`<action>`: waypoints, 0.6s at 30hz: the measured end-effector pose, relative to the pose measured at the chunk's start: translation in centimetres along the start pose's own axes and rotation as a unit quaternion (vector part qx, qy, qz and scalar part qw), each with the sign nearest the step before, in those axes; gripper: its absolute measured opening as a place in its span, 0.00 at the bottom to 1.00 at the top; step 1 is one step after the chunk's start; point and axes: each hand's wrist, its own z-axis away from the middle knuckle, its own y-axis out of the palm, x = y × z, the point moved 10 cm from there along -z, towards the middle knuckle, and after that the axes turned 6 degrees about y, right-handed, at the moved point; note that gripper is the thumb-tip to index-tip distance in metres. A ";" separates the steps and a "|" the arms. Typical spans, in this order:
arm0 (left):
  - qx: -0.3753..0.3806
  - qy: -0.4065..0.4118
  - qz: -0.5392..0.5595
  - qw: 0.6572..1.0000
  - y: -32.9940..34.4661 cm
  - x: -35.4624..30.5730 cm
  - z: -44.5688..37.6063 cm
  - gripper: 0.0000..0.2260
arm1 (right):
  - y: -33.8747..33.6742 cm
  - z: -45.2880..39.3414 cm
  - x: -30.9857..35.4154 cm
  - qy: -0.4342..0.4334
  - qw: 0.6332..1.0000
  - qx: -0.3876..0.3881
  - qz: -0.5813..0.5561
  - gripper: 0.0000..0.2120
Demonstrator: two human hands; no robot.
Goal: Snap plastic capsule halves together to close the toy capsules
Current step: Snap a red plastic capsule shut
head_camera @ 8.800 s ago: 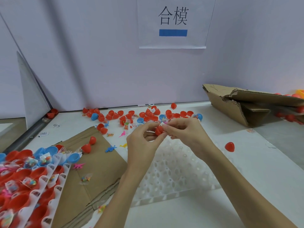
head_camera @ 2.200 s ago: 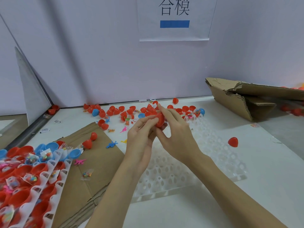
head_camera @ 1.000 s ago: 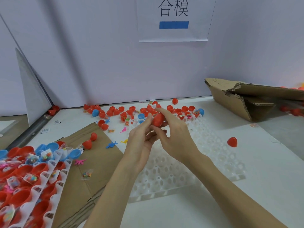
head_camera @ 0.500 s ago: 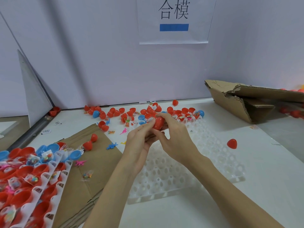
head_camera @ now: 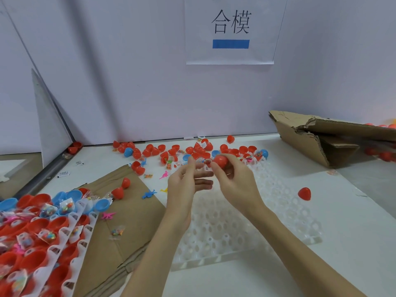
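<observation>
One red capsule (head_camera: 220, 160) pinched in the curled fingers of the right hand (head_camera: 234, 183), raised over the far edge of the clear tray (head_camera: 246, 228) mid-worktop. Left hand (head_camera: 184, 187) just beside it, fingers loosely extended, holding nothing. Scattered red and blue halves (head_camera: 192, 150) along the worktop's far edge; filled halves in trays (head_camera: 42, 228) at the near left corner. Torn cardboard box (head_camera: 321, 138) at the far right. Wall sign (head_camera: 230, 28) printed "合模" above a blue bar.
</observation>
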 end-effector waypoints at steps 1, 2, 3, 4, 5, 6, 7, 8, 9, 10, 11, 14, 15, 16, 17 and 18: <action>-0.034 0.002 -0.007 0.999 -0.8 0.0 -0.1 0.20 | -0.3 -0.3 -0.7 0.045 0.998 0.006 -0.031 0.11; -0.069 0.006 -0.010 0.998 -1.6 -0.1 -0.3 0.18 | -0.6 -0.6 -1.3 0.088 0.995 0.010 -0.053 0.14; -0.100 0.013 -0.009 0.995 -2.5 -0.2 -0.4 0.18 | -1.1 -0.8 -1.8 0.124 0.990 0.009 -0.073 0.18; -0.125 0.018 0.000 0.992 -3.3 -0.3 -0.5 0.17 | -1.5 -1.0 -2.1 0.153 0.983 0.008 -0.103 0.20; -0.142 0.018 0.016 0.990 -3.9 -0.3 -0.6 0.17 | -2.0 -1.1 -2.3 0.175 0.973 0.007 -0.151 0.22; -0.151 0.011 0.035 0.988 -4.3 -0.1 -0.7 0.17 | -2.3 -1.3 -2.5 0.192 0.956 0.010 -0.220 0.22; -0.156 0.002 0.053 0.986 -4.6 0.1 -0.8 0.17 | -2.6 -1.7 -2.5 0.204 0.931 0.018 -0.303 0.21; -0.159 -0.008 0.067 0.985 -4.7 0.3 -0.9 0.18 | -2.9 -2.3 -2.2 0.210 0.897 0.031 -0.387 0.19; -0.160 -0.016 0.076 0.984 -4.8 0.5 -1.0 0.18 | -3.5 -3.1 -1.9 0.213 0.861 0.038 -0.461 0.18; -0.161 -0.021 0.079 0.984 -4.8 0.6 -1.0 0.18 | -4.5 -4.3 -1.7 0.217 0.824 0.032 -0.522 0.18; -0.161 -0.025 0.077 0.984 -4.8 0.8 -1.1 0.18 | -5.7 -5.8 -1.7 0.219 0.792 0.014 -0.570 0.18; -0.164 -0.028 0.064 0.984 -4.9 0.9 -1.1 0.19 | -9.8 -10.3 -2.2 0.211 0.731 -0.061 -0.646 0.27; -0.163 -0.029 0.063 0.984 -4.9 0.9 -1.1 0.19 | -10.8 -11.4 -2.5 0.213 0.731 -0.075 -0.644 0.29; -0.164 -0.031 0.061 0.984 -4.9 0.9 -1.2 0.19 | -11.5 -12.3 -2.9 0.217 0.742 -0.086 -0.629 0.30; -0.167 -0.033 0.060 0.984 -5.0 1.0 -1.2 0.19 | -12.0 -12.9 -3.4 0.225 0.758 -0.095 -0.605 0.30; -0.170 -0.035 0.062 0.983 -5.0 1.1 -1.1 0.19 | -12.2 -13.3 -3.8 0.231 0.777 -0.100 -0.576 0.29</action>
